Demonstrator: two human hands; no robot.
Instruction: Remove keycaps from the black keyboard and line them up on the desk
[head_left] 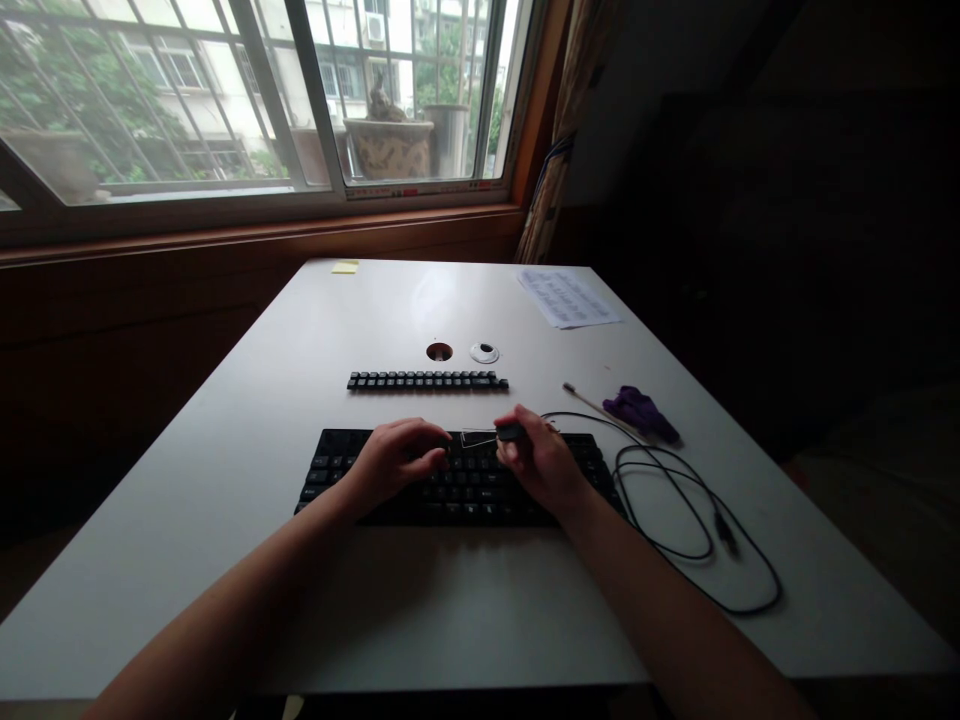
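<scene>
A black keyboard [465, 492] lies across the near half of the table, and both hands are over its upper rows. My right hand [541, 462] is closed round the dark handle of a wire keycap puller [480, 437], whose thin metal wires point left toward my other hand. My left hand [401, 455] is curled above the left-middle keys, thumb and fingertips brought close together; whatever they pinch, if anything, is too small and dark to make out. Beyond the keyboard, loose black keycaps [427, 381] stand lined up in rows.
A black cable [709, 480] coils at the right. Behind it lie a thin brush-like stick [592, 402] and a purple cloth [641, 412]. Farther back are a table hole [439, 352], its white cover [484, 353], printed papers [570, 298] and yellow sticky notes [345, 268].
</scene>
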